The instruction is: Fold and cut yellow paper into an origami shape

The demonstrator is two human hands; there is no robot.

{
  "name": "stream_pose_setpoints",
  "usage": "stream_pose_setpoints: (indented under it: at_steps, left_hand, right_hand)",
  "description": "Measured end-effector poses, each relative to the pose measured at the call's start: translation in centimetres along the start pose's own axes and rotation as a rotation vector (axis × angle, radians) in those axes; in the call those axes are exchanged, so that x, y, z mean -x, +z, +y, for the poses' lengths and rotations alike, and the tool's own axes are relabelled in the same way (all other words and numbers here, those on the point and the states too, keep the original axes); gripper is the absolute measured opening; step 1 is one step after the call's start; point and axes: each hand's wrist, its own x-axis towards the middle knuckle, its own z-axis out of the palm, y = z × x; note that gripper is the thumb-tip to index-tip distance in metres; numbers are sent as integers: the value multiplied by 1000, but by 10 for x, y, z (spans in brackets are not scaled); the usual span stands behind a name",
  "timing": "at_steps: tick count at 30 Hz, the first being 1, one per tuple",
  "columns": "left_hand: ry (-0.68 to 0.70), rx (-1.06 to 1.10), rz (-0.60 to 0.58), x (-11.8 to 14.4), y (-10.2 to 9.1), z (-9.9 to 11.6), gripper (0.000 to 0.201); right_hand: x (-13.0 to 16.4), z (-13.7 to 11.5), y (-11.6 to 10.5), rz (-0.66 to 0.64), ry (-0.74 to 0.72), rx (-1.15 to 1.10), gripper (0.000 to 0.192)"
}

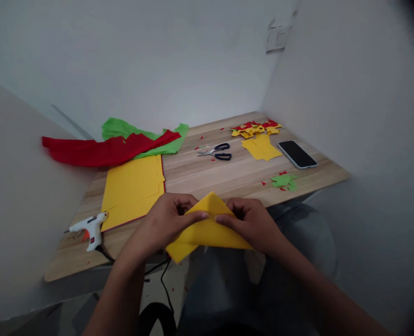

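A folded sheet of yellow paper is held up in front of the table's near edge, its pointed corner facing away from me. My left hand pinches it from the left, thumb lying on top near the middle. From the right, my right hand grips it the same way, and the two thumb tips almost meet. The fingers beneath the paper are partly hidden. Beyond my hands, scissors with dark blue handles lie on the table with their blades a little apart.
On the wooden table, a white glue gun lies left, beside yellow sheets. Red material and green material lie behind. To the right are yellow pieces, red and yellow scraps, green scraps and a phone.
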Motion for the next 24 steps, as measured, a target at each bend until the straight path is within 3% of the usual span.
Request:
stream_pose_setpoints:
  at_steps: [5,10,14,21,24]
  left_hand:
    - [-45,127,197,12,-9,-26,19]
    - [4,425,433,20,22,-40,24]
    - [-12,607,481,22,40,-33,29]
    - [34,525,506,27,36,-29,21]
    - [73,474,579,28,38,-27,20]
  right_hand:
    - [8,13,-6,182,127,-209,30]
    - [16,15,-2,225,127,-319,29]
    - [20,11,1,126,134,-317,28]
    - [23,4,2,142,125,-322,25]
    - [24,2,3,151,131,-310,24]
